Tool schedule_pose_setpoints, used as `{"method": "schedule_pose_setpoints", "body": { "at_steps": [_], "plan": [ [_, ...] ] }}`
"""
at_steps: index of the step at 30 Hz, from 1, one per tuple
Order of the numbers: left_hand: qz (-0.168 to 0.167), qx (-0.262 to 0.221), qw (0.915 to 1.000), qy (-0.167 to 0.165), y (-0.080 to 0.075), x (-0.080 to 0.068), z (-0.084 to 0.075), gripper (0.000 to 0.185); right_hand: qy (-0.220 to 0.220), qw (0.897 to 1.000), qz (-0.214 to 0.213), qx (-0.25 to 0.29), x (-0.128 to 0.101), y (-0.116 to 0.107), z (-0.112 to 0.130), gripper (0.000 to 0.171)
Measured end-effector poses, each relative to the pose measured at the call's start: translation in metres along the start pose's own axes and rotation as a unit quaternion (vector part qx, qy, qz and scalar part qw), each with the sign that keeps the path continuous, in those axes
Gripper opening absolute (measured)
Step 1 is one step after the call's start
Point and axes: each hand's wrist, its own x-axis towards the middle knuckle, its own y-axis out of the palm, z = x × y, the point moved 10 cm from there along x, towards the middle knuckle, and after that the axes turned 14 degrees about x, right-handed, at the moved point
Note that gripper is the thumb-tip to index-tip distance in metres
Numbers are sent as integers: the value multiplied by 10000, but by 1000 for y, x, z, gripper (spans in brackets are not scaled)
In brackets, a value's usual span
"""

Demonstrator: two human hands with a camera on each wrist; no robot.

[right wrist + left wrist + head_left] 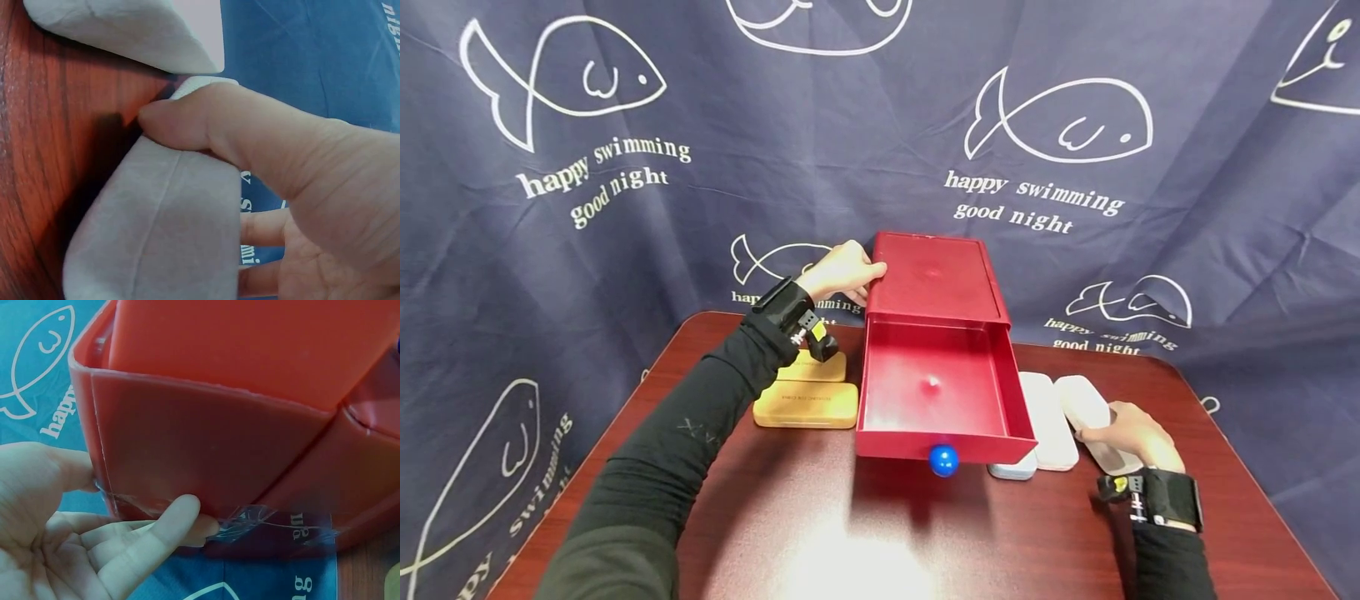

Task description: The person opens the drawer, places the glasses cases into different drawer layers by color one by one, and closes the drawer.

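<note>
The right hand's fingers (187, 119) curl round the long edge of a white, oblong, matte hard-shell case (156, 237), thumb on top and the rest underneath; it lies on the dark wood-grain table (820, 533), outermost of the pale cases just right of the drawer; it looks light, stiff and smooth, so likely to slide unless pinched across its narrow width near the middle. The right hand (1131, 437) rests low beside it. The left hand (842, 271) presses relaxed, nearly straight fingers (169, 522) against the back corner of the red plastic box (936, 279), whose red drawer with a blue round knob (943, 460) stands pulled out; two tan cases (805, 404) lie left of it.
</note>
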Motion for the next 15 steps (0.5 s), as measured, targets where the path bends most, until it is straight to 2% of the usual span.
{"method": "schedule_pose_setpoints", "body": {
  "at_steps": [8,12,15],
  "plan": [
    [11,54,10000,12,1,2,-2,37,-247,9987,-348,271,-15,-22,5,82],
    [-30,97,9999,34,0,1,-2,38,-496,9946,-803,435,-26,-40,13,83],
    [-31,106,9999,47,-1,-1,-2,38,-946,9853,-1252,673,-35,-54,27,81]
  ]
}}
